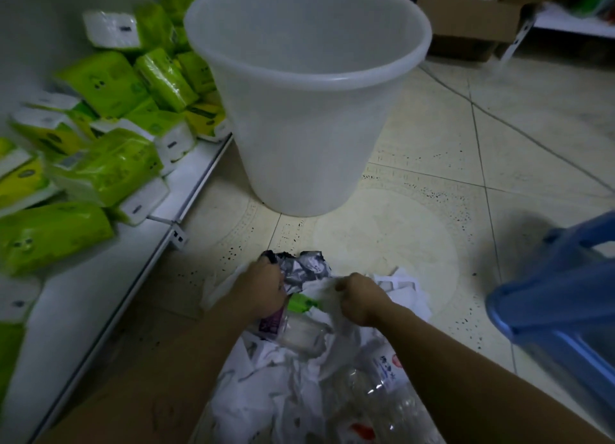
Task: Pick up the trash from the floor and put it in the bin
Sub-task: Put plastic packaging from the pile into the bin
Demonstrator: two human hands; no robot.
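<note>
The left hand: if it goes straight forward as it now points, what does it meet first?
Probably the crumpled black-and-white wrapper that the left hand already grips; beyond lies bare floor, then the white bin.

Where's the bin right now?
The white plastic bin stands upright on the tiled floor, top centre of the head view, beside the shelf, beyond both hands.

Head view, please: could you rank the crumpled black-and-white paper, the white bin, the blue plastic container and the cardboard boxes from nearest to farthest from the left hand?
1. Crumpled black-and-white paper: gripped by the left hand.
2. White bin: straight ahead on the floor.
3. Blue plastic container: off to the right edge.
4. Cardboard boxes: far back right, behind the bin.
</note>
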